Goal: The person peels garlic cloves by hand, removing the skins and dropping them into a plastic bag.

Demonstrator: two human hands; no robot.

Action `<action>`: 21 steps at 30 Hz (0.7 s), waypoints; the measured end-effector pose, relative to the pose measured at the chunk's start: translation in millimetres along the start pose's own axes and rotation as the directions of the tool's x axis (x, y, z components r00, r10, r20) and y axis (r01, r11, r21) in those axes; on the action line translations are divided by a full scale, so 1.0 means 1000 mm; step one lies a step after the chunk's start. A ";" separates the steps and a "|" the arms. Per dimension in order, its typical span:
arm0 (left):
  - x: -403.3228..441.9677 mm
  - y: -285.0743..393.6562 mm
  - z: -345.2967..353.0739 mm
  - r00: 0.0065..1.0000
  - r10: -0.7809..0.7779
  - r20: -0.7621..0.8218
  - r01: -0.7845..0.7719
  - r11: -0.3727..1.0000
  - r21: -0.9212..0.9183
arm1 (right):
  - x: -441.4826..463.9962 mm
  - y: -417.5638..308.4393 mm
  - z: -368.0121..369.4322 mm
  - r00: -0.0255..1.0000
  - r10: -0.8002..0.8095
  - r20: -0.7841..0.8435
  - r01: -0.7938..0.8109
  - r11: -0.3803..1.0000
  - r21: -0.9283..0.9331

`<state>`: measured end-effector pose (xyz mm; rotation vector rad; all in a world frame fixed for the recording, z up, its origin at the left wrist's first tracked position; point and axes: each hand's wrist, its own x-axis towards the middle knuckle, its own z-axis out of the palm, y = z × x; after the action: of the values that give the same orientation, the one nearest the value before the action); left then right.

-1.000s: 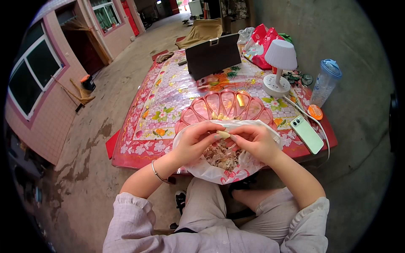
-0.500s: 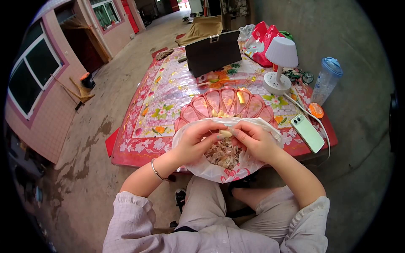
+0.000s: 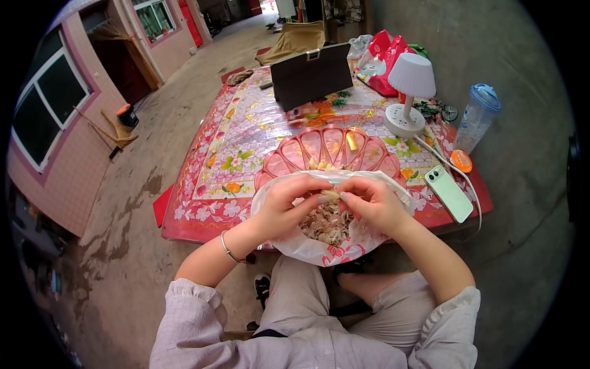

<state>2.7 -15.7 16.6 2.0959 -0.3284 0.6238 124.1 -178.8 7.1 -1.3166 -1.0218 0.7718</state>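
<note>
A pale garlic clove (image 3: 330, 194) is pinched between my two hands at the middle of the view. My left hand (image 3: 297, 195) grips it from the left with thumb and fingertips, and my right hand (image 3: 369, 200) pinches it from the right. Below them a white plastic bag (image 3: 289, 242) with red print lies spread open, with dry garlic skins (image 3: 329, 224) heaped inside. Just beyond the bag is a pink scalloped tray (image 3: 283, 157), where several peeled garlic cloves (image 3: 321, 165) rest near the bag's edge.
The table (image 3: 184, 215) has a floral cover. On it stand a dark tablet case (image 3: 310, 77), a white lamp (image 3: 410, 80), red bags (image 3: 393, 58), a plastic tumbler (image 3: 476, 120), an orange lid (image 3: 461, 161) and a light green phone (image 3: 448, 194). A white cable (image 3: 470, 184) curves round the phone.
My right thumb and fingers have shifted slightly on the clove. Both hands stay over the bag, and the surrounding things keep their places.
</note>
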 end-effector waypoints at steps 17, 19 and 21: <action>-0.001 0.003 0.003 0.999 -0.046 -0.003 0.046 0.997 0.056 | 0.000 -0.002 0.000 0.997 0.015 -0.075 -0.016 1.000 -0.022; -0.002 0.001 0.003 0.997 -0.077 -0.002 0.077 0.997 0.019 | 0.000 -0.003 0.000 0.997 0.008 -0.072 -0.010 1.000 -0.020; -0.003 -0.003 0.003 0.995 -0.097 -0.005 0.095 0.988 -0.124 | 0.001 -0.003 -0.001 1.000 0.023 0.000 -0.023 0.999 0.025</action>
<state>2.4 -16.2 11.5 1.9761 -0.2519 0.5445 124.8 -179.0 10.0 -1.3091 -0.9948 0.7997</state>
